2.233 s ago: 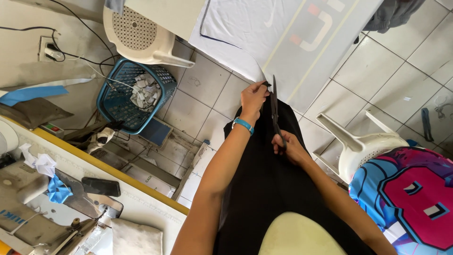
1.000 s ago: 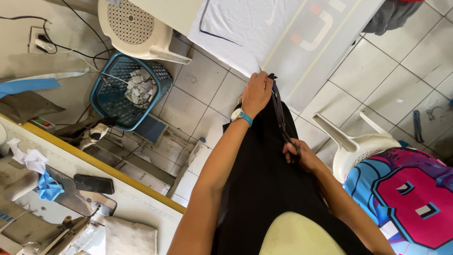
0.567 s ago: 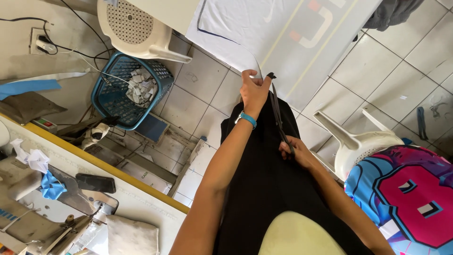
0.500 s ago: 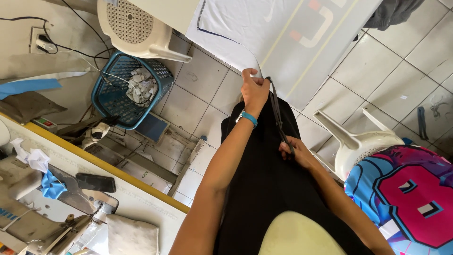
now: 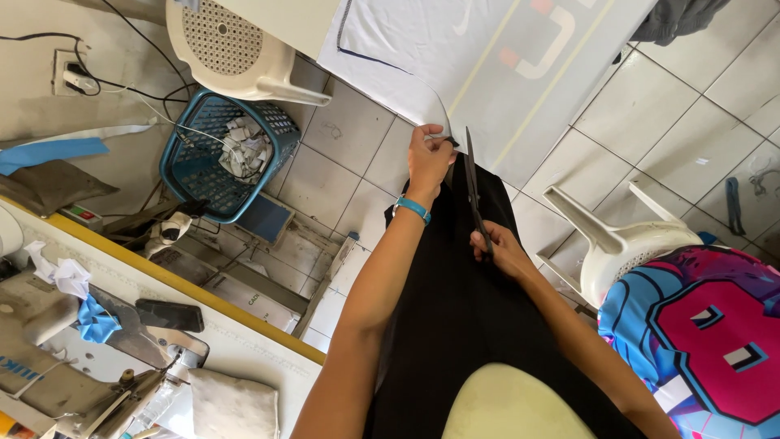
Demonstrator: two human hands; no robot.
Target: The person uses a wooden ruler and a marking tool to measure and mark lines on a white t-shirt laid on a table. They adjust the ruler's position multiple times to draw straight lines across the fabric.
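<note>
A long piece of black fabric (image 5: 455, 317) stretches from my lap out over the tiled floor. My left hand (image 5: 429, 158), with a blue band at the wrist, pinches the far end of the black fabric. My right hand (image 5: 500, 252) grips the handles of black scissors (image 5: 473, 191), whose blades point away from me along the fabric's right edge, close beside my left hand. A white printed cloth (image 5: 479, 57) hangs from the table just beyond both hands.
A blue basket (image 5: 215, 154) with white scraps stands on the floor at left, beside a white plastic chair (image 5: 231, 49). Another white chair (image 5: 626, 244) lies at right, draped with a colourful printed garment (image 5: 707, 333). A sewing machine (image 5: 73, 366) and a dark phone (image 5: 169, 315) occupy the worktable at lower left.
My left hand has stretched the fabric's end farther away from me. The scissors and my right hand have moved forward along the fabric's edge.
</note>
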